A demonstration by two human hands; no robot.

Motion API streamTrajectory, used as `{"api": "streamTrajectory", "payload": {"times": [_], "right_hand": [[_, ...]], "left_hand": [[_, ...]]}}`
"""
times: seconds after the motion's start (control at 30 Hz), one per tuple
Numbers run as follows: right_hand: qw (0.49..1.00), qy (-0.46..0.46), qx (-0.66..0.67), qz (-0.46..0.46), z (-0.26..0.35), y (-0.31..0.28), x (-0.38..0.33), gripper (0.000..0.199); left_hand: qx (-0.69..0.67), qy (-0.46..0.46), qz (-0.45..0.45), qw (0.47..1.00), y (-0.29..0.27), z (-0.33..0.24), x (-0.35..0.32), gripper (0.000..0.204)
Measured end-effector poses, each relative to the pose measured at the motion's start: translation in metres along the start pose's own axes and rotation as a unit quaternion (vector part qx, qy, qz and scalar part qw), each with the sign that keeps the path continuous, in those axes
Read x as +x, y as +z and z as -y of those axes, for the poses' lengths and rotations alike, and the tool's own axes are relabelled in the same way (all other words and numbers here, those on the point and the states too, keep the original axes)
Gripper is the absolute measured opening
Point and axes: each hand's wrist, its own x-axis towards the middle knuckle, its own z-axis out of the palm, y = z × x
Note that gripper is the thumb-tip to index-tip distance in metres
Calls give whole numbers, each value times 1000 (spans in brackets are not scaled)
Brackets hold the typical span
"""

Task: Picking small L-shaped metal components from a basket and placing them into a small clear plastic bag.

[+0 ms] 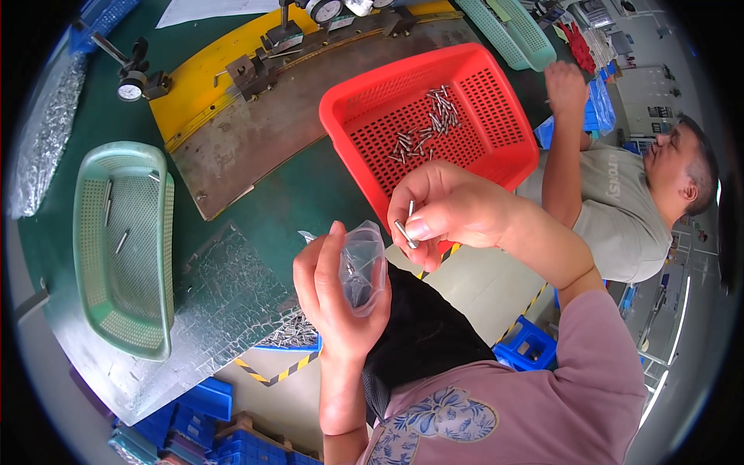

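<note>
My left hand (335, 298) holds up a small clear plastic bag (363, 260), its mouth spread; something small and metallic shows inside it. Just right of the bag, my right hand (453, 209) pinches a couple of short metal pins (404, 232) between thumb and fingers. Beyond that hand stands a red perforated basket (360, 132). A loose heap of similar metal pins (442, 116) lies on its bottom. At the left, a pale green basket (124, 302) contains a few longer metal pins (122, 241).
A metal plate (256, 155) with dial gauges (130, 87) lies on the green table (263, 217). Below the table edge, a blue bin (291, 333) holds many metal pieces. Another person (612, 209) works at the right, near a second green basket (511, 35). A blue stool (527, 346) stands on the floor.
</note>
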Motion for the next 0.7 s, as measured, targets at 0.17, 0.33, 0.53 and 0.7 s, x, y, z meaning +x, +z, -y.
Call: {"api": "streamTrajectory", "payload": {"times": [0.17,0.33,0.53,0.7], "right_hand": [[1000,-18,4,-4,-2,3,0,12],[612,-433,-647,-139,-29,27,2,14],[537,-363,-756,-95,-38,28,5,14],[596,-325,-654,-333,5,-65,10,10]], "left_hand": [[5,2,0,1000,-2,-3,-2,66],[4,-5,28,1000,5,-4,-6,72],[13,1,49,999,4,-1,-11,77],[35,-15,16,999,5,-3,-7,71]]}}
